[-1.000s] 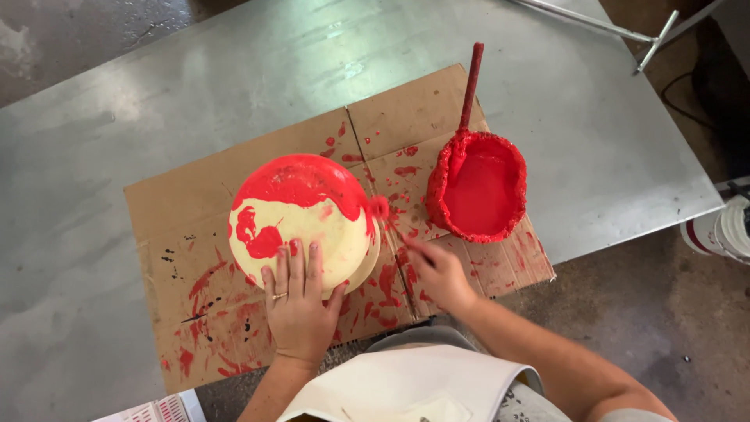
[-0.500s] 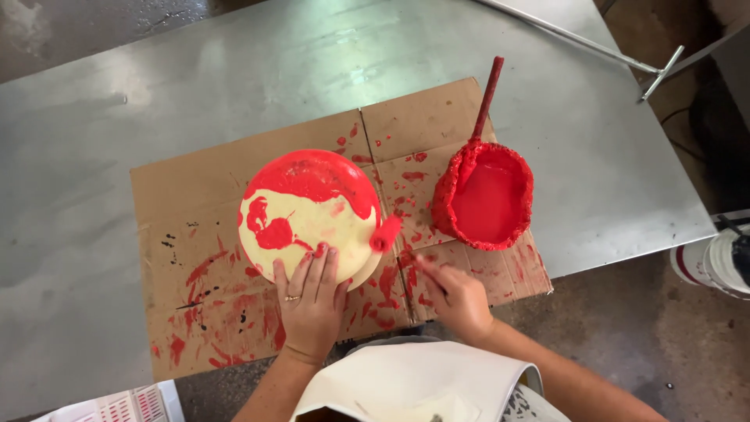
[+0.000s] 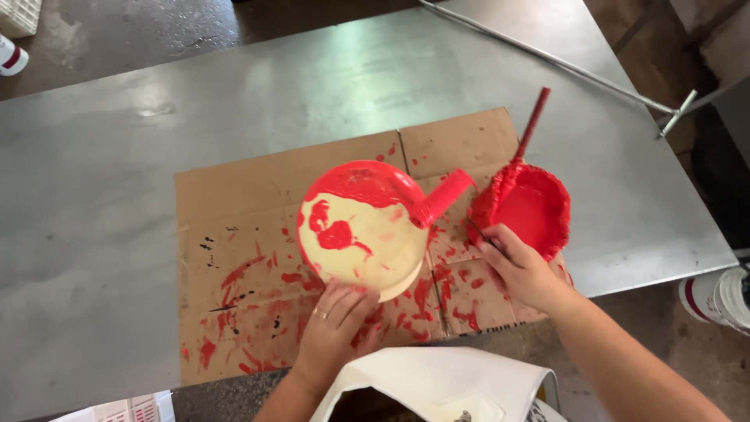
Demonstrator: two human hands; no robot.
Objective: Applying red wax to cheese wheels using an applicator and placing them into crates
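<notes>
1. Head view, bottom centre of the frame: a white bag-like package (image 3: 437, 383) with an open dark mouth lies nearest the camera, its surface plain as far as I can see.
2. Lower left corner: a small white item with a red grid pattern (image 3: 125, 409) pokes into the frame; what it is I cannot tell.
3. Just above the bag, the left hand (image 3: 336, 332) has its fingers spread and pressed on the near rim of the cream disc (image 3: 363, 230), not closed round anything. A firm, flat press should keep the disc from sliding under the roller.
4. Right of centre, the right hand (image 3: 519, 270) is clamped on the thin handle of the red paint roller (image 3: 443, 197), whose sleeve lies on the disc's upper right edge. Even, overlapping passes from the red band down into the bare cream part would likely cover best.
5. The disc sits at mid-frame on paint-spattered cardboard (image 3: 234, 234), which lies on a grey metal table (image 3: 117, 156).
6. Beside the right hand stands a red paint tub (image 3: 531, 207), thickly crusted, with a red stick (image 3: 533, 121) leaning out of it.
7. Lower right edge: white buckets (image 3: 719, 295) on the floor.
8. Upper left corner: a white bottle with a red band (image 3: 11, 56) and a white crate (image 3: 17, 14).
</notes>
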